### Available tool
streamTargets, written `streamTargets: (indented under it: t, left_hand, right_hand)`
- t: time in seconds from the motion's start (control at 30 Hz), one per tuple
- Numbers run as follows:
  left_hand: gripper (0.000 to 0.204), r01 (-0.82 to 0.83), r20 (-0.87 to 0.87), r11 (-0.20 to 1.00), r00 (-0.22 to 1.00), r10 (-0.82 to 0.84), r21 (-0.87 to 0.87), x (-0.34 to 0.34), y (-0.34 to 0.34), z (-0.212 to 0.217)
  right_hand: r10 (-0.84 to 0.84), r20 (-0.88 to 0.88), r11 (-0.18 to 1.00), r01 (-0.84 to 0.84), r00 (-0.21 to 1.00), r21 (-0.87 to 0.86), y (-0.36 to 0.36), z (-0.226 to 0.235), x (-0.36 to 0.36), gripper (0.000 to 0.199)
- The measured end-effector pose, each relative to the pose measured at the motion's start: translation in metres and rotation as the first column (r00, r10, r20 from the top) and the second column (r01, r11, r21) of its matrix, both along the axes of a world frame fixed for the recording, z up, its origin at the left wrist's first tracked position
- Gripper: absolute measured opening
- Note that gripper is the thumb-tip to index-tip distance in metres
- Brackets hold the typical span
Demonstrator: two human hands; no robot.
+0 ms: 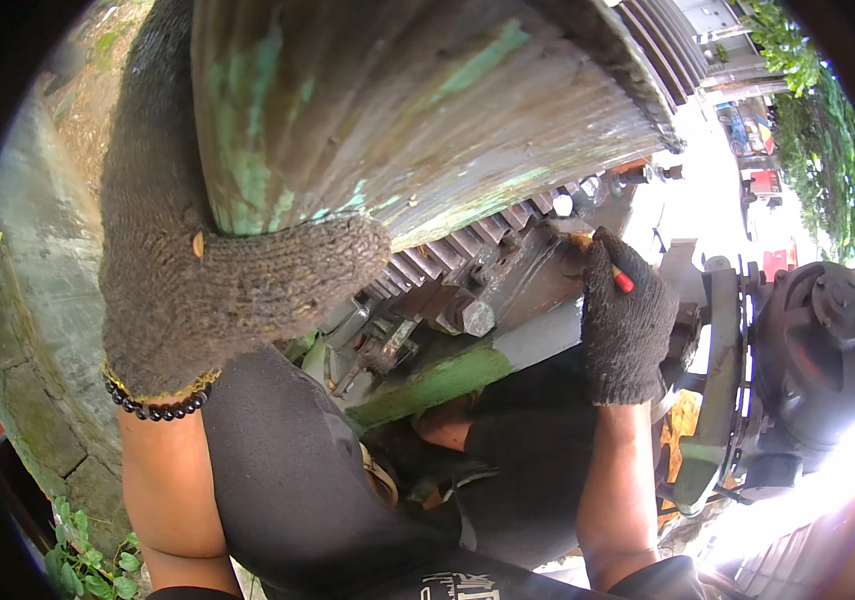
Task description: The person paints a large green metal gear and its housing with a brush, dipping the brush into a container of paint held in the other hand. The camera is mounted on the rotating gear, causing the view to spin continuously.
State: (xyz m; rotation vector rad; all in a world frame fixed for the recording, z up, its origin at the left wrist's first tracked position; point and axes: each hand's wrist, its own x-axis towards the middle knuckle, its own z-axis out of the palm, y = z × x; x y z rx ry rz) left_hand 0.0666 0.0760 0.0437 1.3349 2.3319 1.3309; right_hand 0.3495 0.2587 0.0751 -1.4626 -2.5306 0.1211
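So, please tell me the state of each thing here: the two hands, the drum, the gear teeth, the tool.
left hand: gloved, gripping the rim of the drum
right hand: gloved, closed on the red-tipped tool
red-tipped tool: held, mostly hidden in the glove, pointed at the gear teeth
drum: worn, green paint flaking, tilted
gear teeth: exposed, greasy
engine: dark; running or not cannot be told

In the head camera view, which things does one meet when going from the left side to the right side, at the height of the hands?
Mossy stone wall → left hand in a grey knit glove, gripping the edge of the big worn drum → toothed gear ring → right hand in a dark glove, holding a red-tipped tool → dark motor housing.
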Motion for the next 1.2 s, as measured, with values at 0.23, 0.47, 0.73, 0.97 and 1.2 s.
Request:
streamTargets:
  t: [0.23, 0.47, 0.73, 0.97, 1.2]
  left_hand:
    - [0.071, 0.028, -0.069, 0.999, 0.997, -0.025, 0.040, -0.001, -0.039, -0.008]
    - [0.070, 0.053, -0.148, 0.998, 0.988, -0.046, 0.046, -0.002, -0.038, -0.005]
    - [0.069, 0.100, -0.242, 0.994, 0.966, -0.085, 0.048, -0.008, -0.054, -0.011]
    - [0.069, 0.144, -0.324, 0.988, 0.939, -0.120, 0.054, -0.005, -0.052, -0.009]
    - [0.068, 0.178, -0.391, 0.983, 0.909, -0.144, 0.052, -0.011, -0.060, -0.012]
  right_hand:
    - [0.081, -0.013, 0.996, -0.081, 0.997, -0.034, -0.006, -0.009, -0.007, 0.031]
    - [0.015, -0.012, 0.996, -0.016, 1.000, -0.091, 0.004, 0.017, 0.004, 0.032]
    - [-0.029, -0.155, 0.969, -0.010, 0.987, -0.245, -0.004, 0.011, -0.001, 0.032]
    - [-0.053, -0.223, 0.987, 0.017, 0.973, -0.162, 0.001, 0.001, 0.002, 0.032]
    - [-0.028, -0.229, 0.968, -0.031, 0.973, -0.250, -0.004, 0.023, 0.013, 0.028]
